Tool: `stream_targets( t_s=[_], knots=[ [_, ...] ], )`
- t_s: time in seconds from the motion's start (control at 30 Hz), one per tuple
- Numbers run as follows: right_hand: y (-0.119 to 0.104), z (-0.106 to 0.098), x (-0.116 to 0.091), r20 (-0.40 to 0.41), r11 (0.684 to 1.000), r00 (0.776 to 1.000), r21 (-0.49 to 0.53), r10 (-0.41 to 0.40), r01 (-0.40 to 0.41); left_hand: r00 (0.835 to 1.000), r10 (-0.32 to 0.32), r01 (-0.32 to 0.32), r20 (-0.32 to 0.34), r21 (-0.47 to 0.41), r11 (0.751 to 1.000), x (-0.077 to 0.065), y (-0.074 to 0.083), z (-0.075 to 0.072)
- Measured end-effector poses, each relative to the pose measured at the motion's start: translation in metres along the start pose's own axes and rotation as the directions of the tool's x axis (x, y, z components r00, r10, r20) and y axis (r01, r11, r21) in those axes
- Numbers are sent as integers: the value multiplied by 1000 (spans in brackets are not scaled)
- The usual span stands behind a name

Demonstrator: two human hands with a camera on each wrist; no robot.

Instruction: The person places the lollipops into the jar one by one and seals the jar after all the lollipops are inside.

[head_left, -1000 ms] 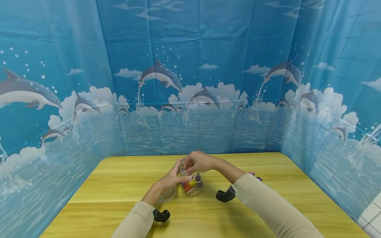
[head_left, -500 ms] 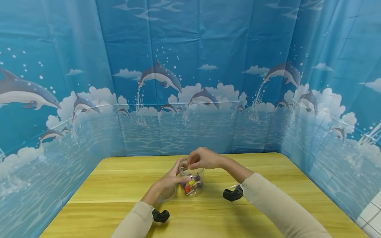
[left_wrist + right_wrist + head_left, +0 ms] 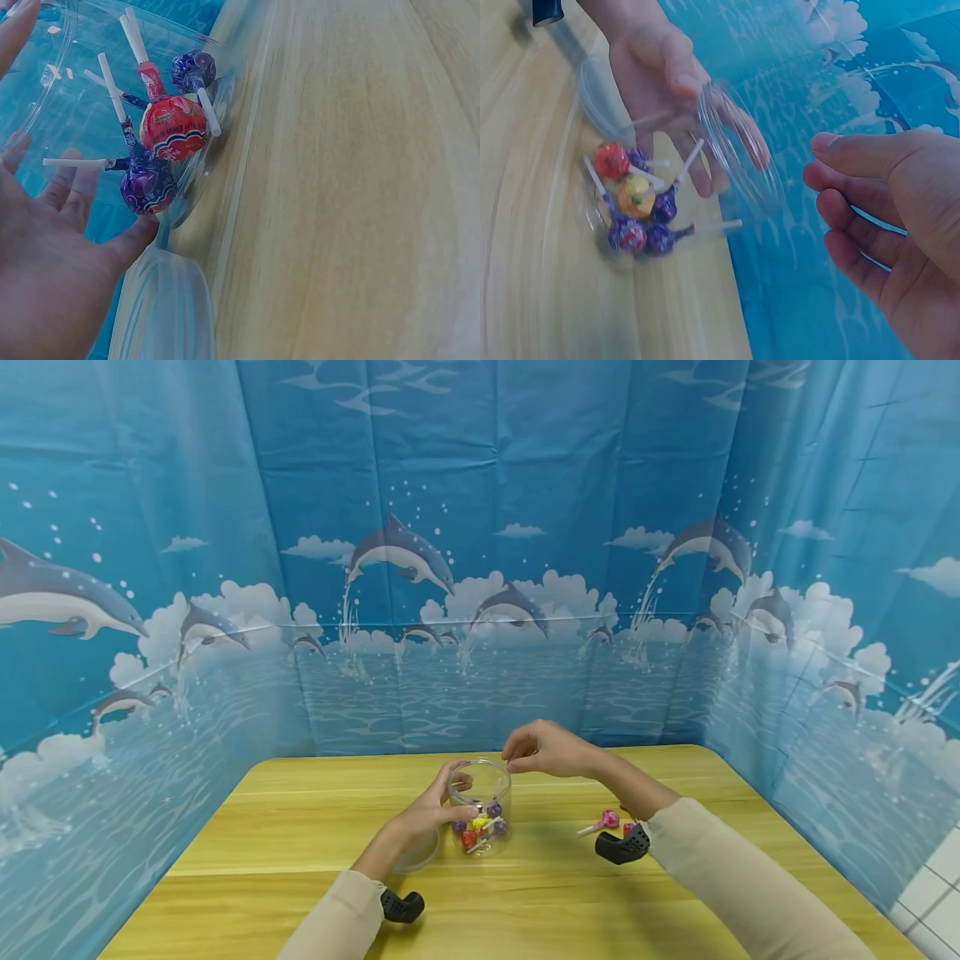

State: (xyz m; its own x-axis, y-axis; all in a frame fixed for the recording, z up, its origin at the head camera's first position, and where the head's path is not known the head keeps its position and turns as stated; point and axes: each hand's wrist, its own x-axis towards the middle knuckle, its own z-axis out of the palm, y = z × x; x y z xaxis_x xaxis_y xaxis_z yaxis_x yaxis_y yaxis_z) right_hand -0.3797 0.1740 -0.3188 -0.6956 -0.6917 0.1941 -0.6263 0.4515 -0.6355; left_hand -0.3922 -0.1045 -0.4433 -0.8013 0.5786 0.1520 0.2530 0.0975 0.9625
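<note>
A clear, round, open-topped jar [image 3: 508, 793] stands on the table with several wrapped lollipops inside. Red, yellow and purple wrappers show through its wall, among them a red lollipop [image 3: 174, 127] and a yellow lollipop [image 3: 636, 196]. My left hand [image 3: 426, 810] holds the jar from the left, thumb on the near side and fingers round the far side. Just right of the rim, my right hand [image 3: 553, 750] hovers in the air. Its fingers [image 3: 855, 225] are loosely bent, with nothing between them in the right wrist view.
A clear lid [image 3: 417, 855] lies against the jar's left side, partly under my left hand. Pink lollipop [image 3: 610, 819] and others lie on the yellow wood table [image 3: 315, 827] at right, partly hidden by my right wrist's black mount [image 3: 622, 845]. A blue dolphin curtain [image 3: 480, 685] surrounds the table.
My right hand has come up out of the jar's mouth and moved right of the rim. The lollipops on the right are now less covered. My left hand stays on the jar.
</note>
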Motion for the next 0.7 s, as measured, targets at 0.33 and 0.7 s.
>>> stream_targets(
  t_s=[0.33, 0.7],
  knots=[
    [11, -16, -24, -32, 1000, 999, 12, 26, -26, 1000, 11, -11, 13, -2, 1000, 0, -2, -1],
    [21, -31, -54, -75, 994, 991, -6, 107, -108, 1000, 11, -11, 14, 7, 1000, -2, 0, 0]
  ],
)
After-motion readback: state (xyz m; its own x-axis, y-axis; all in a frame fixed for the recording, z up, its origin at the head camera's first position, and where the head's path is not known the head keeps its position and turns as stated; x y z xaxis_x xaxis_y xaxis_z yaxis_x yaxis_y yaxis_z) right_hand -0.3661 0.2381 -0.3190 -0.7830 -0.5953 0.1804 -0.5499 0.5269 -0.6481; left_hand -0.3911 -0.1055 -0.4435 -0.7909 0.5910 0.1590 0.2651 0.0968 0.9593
